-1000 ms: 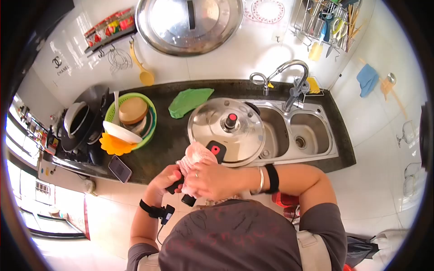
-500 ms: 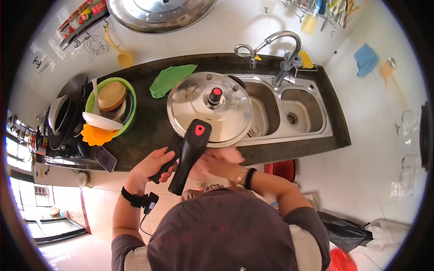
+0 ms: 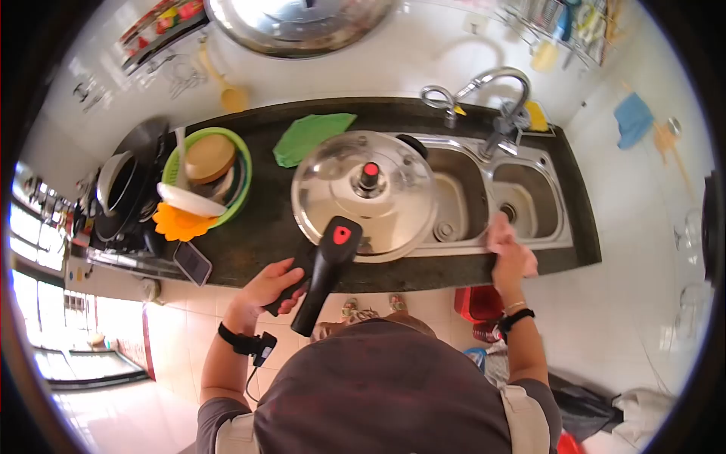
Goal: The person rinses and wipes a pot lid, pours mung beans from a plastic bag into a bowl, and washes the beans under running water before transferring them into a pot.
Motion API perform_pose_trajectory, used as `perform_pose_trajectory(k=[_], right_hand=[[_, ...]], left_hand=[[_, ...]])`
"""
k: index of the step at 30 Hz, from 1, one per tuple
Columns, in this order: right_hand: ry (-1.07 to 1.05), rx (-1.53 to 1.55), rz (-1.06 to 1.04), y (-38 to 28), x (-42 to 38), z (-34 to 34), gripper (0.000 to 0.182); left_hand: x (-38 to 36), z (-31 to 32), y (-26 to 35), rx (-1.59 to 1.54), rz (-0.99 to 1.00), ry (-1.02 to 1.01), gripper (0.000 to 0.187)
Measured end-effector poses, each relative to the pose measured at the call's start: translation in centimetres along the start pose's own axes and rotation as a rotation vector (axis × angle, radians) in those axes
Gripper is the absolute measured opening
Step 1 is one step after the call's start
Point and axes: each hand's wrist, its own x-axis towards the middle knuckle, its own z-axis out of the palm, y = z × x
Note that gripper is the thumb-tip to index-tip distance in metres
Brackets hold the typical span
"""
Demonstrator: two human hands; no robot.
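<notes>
Pressure cooker (image 3: 364, 195) sits on the dark tabletop (image 3: 257, 227), overhanging the left sink basin (image 3: 454, 208); lid on, one red-tipped valve (image 3: 370, 172) on top. Left hand (image 3: 272, 284) is wrapped around the lower of its 2 black handles (image 3: 327, 274), probably to steady the pot. Right hand (image 3: 513, 253) presses a pink cloth (image 3: 501, 231) flat onto the sink's front edge, fingers closed over it, likely wiping. Count: 2 basins, 1 faucet (image 3: 495, 94), 1 green cloth (image 3: 310, 136), 1 green basket (image 3: 208, 178) with dishes, 1 phone (image 3: 193, 262).
</notes>
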Motion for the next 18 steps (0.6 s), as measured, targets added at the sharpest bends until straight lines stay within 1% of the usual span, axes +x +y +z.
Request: perform_pose_trajectory(k=[1,3,4,7,9,10,11,12,13,15,16,18], right_hand=[[0.069,0.01,0.042,1.9,0.1,0.5,0.018],[0.014,0.004,0.207,3.3,1.0,1.0,0.022],[0.059,0.524,0.529,4.8,1.0,2.5,0.024],[0.018,1.052,0.835,2.7,1.5,3.5,0.035],[-0.144,1.231,0.667,-4.1,2.7,-0.2,0.037],[-0.147,1.23,0.665,-6.3,2.9,-0.8,0.037],[-0.35,1.225,0.559,-7.9,3.1,-1.2,0.038],[-0.523,0.899,0.35,-8.4,2.8,-1.1,0.046],[-0.627,0.577,0.112,-8.8,2.6,-0.9,0.06],[-0.604,0.394,0.005,-11.9,3.2,-3.1,0.077],[-0.598,0.392,0.008,-12.7,3.1,-3.2,0.077],[-0.655,0.312,-0.167,-13.8,2.6,-3.3,0.072]], left_hand=[[0.0,-0.3,-0.3,-0.014,0.007,-0.007,0.017],[0.2,-0.7,-0.8,0.003,0.027,-0.015,0.017],[0.1,-0.7,-0.9,0.014,0.041,-0.01,0.018],[0.0,-1.0,-1.4,0.023,0.084,-0.023,0.022],[0.0,-1.4,-1.9,0.008,0.102,-0.019,0.022],[0.0,-1.4,-2.1,0.001,0.112,-0.03,0.022],[0.0,-1.4,-2.2,0.001,0.114,-0.033,0.022],[-0.2,-1.3,-2.4,-0.003,0.113,-0.005,0.023],[-0.3,-1.3,-2.6,-0.006,0.112,0.022,0.023],[-0.5,-1.4,-3.1,-0.025,0.119,0.031,0.023],[-0.6,-1.5,-3.3,-0.049,0.126,0.047,0.023],[-0.8,-1.6,-3.8,-0.069,0.134,0.052,0.023]])
